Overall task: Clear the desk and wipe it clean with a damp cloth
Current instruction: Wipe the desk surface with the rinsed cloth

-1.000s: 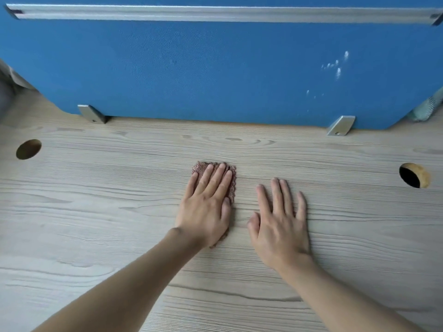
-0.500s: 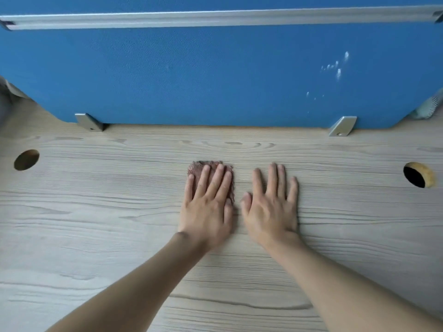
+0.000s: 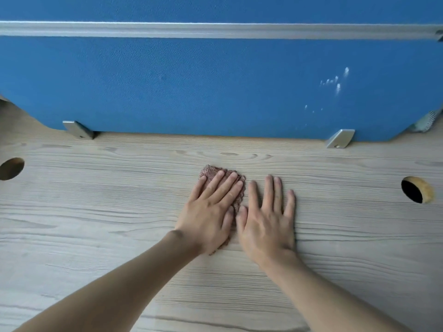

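Two bare forearms reach forward from the bottom edge over a pale wood-grain desk (image 3: 96, 212). The left hand (image 3: 211, 212) lies flat, palm down, fingers straight and close together, pressing on a small reddish-brown cloth (image 3: 212, 170). The cloth sits near the middle of the desk, mostly covered by that hand; its far edge shows beyond the fingertips, and a strip shows along the thumb side and below the heel of the palm. The right hand (image 3: 267, 219) lies just beside it, also flat and palm down on the bare wood, fingers straight and slightly spread, holding nothing. The two thumbs nearly touch.

Farther out, a round cable hole (image 3: 11, 168) is cut into the desk at the left edge, and another round hole (image 3: 417, 189) sits at the right. At the back of the desk stands a blue fabric divider panel (image 3: 191, 87), held by two grey metal brackets, one on the left (image 3: 78, 129) and one on the right (image 3: 340, 138). Small white marks (image 3: 335, 80) dot the panel's right part. A grey rail (image 3: 215, 30) runs across near its top.
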`<state>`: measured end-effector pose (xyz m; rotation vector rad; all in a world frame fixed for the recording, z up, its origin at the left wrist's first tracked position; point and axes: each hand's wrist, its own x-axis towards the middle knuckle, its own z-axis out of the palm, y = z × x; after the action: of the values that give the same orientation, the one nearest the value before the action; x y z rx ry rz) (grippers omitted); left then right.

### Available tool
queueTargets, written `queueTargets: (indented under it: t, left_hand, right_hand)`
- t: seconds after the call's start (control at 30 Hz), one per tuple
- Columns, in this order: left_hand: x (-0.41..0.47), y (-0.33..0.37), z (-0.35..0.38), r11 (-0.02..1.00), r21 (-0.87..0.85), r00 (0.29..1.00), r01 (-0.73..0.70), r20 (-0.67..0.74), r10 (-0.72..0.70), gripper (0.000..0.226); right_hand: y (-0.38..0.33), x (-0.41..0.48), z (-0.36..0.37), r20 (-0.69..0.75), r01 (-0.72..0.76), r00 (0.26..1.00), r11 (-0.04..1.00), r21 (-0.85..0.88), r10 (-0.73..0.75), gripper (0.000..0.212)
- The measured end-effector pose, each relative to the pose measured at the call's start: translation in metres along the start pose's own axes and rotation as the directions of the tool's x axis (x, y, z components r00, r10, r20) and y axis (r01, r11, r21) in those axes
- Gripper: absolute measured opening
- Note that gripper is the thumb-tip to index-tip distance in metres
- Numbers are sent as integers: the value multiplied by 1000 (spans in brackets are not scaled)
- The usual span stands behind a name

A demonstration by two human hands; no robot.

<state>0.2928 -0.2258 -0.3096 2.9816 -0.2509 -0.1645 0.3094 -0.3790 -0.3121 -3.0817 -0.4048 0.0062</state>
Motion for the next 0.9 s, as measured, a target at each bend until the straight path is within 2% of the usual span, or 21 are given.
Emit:
queueTargets:
  t: [0.1, 0.17, 0.27, 0.33, 0.4, 0.5, 0.53, 0.57, 0.6, 0.67, 0.73, 0.8, 0.87, 0.9]
  left_hand:
    - [15, -5, -6, 993, -17, 993, 114, -31, -114, 65]
    - [19, -3, -8, 992, 5, 992, 125, -9, -125, 66]
    - [16, -9, -8, 990, 40, 990, -133, 60, 131, 64]
    - [19, -18, -8, 974, 44, 973, -222, 71, 219, 63]
    - [24, -15, -7, 989, 39, 989, -145, 21, 145, 63]
    - [29, 5, -7, 987, -19, 985, 161, -53, -161, 68]
    - [31, 9, -7, 972, -34, 971, 231, -50, -232, 71]
    - [35, 10, -7, 970, -31, 970, 240, -36, -241, 72]
    - [37, 7, -7, 982, -14, 981, 191, -22, -191, 72]
    - [40, -6, -10, 999, 37, 1000, -27, 13, 27, 69]
    - [48, -20, -11, 982, 72, 985, -173, 40, 171, 66]
    - [58, -15, -11, 996, 59, 997, -74, 17, 73, 67]
    - [63, 2, -12, 989, -9, 989, 148, -9, -148, 74]
    - [65, 6, -12, 976, -27, 977, 214, -11, -214, 76]
  right_hand:
    - [0, 0, 0, -9, 6, 1000, 1000, -4, -6, 65]
    - [0, 0, 0, -8, 3, 1000, 1000, -2, -3, 65]
    - [-1, 0, 0, -14, 6, 1000, 1000, -4, -6, 65]
    - [-1, 0, 0, -18, 1, 1000, 1000, -2, -2, 65]
    - [0, 1, 0, -16, -1, 1000, 1000, -1, 1, 65]
    - [-1, -2, 0, -24, 6, 1000, 1000, 2, -6, 64]
    - [-1, -2, -1, -25, 3, 1000, 1000, 3, -3, 64]
    - [-1, -1, 0, -24, 0, 1000, 1000, 3, 0, 64]
    - [-1, -1, 0, -19, 2, 1000, 1000, 1, -2, 64]
    - [-1, 0, 1, -23, 4, 1000, 1000, 2, -3, 63]
    - [-2, -2, 0, -27, -2, 1000, 1000, -3, 2, 64]
    - [-2, 0, 1, -30, -4, 1000, 1000, 9, 4, 65]
    - [-1, -1, 1, -33, 3, 999, 1000, 6, -2, 66]
    - [-1, -1, 0, -30, 2, 1000, 1000, 1, -2, 66]
